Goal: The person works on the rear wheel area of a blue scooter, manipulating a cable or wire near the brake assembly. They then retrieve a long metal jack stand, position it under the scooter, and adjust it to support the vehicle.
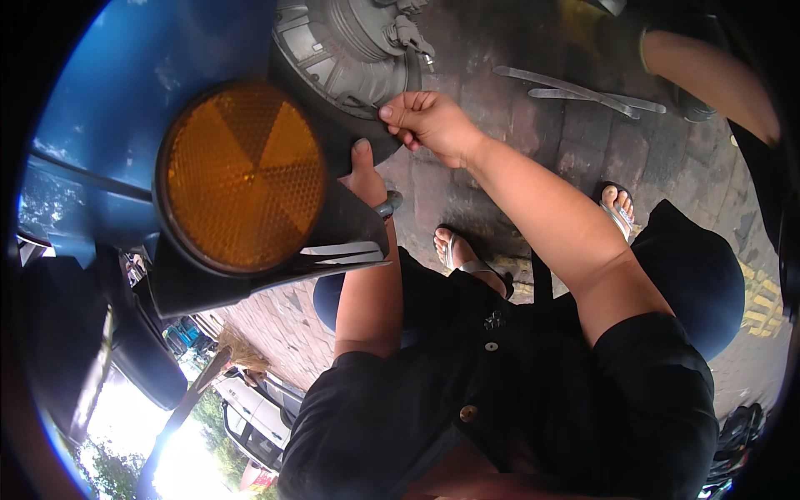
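A wheel with a grey metal hub [346,50] and a black tyre [385,147] stands in front of me, under a blue vehicle body [133,92]. My left hand [364,175] is at the tyre's lower edge, thumb up against it and the other fingers mostly hidden behind. At the seam between tyre and rim, my right hand [429,125] is closed in a pinch, thumb against curled fingers. What lies between those fingertips is too small to make out. A round orange reflector [246,177] sits left of both hands.
Two metal tyre levers [575,88] lie crossed on the brick paving [533,158]. Another person's blurred arm [708,79] reaches in at upper right. A black mudguard [350,218] juts out beside my left forearm. At lower left are a broom [237,350] and a white car [254,417].
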`<action>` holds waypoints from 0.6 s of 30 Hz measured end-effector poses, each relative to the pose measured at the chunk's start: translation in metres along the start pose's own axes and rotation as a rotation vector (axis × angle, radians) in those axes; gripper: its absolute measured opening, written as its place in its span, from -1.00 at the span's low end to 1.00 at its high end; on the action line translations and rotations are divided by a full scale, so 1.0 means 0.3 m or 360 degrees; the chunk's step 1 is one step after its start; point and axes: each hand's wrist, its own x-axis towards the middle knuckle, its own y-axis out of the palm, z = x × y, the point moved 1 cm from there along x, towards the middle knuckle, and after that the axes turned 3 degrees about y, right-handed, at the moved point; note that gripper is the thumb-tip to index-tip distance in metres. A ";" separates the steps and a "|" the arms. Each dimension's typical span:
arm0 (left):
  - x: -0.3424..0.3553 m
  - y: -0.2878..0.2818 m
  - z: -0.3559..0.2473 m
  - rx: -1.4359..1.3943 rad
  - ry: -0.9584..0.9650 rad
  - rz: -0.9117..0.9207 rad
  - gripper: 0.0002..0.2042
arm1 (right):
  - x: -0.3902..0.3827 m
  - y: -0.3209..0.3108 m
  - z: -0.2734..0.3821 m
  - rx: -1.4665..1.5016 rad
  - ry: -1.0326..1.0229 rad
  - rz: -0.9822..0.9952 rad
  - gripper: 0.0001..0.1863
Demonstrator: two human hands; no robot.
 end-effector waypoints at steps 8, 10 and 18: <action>0.015 0.014 0.022 0.0051 0.0056 -0.0136 -0.15 | -0.006 0.027 -0.002 -0.1607 -0.1378 -0.0711 -0.82; 0.017 0.014 0.032 0.0054 0.0107 -0.0117 -0.15 | -0.005 0.028 -0.005 -0.1678 -0.1384 -0.0724 -0.80; 0.008 0.012 0.016 0.0015 0.0019 -0.0077 -0.14 | -0.020 -0.014 0.053 -0.0116 -0.0003 0.0163 -0.81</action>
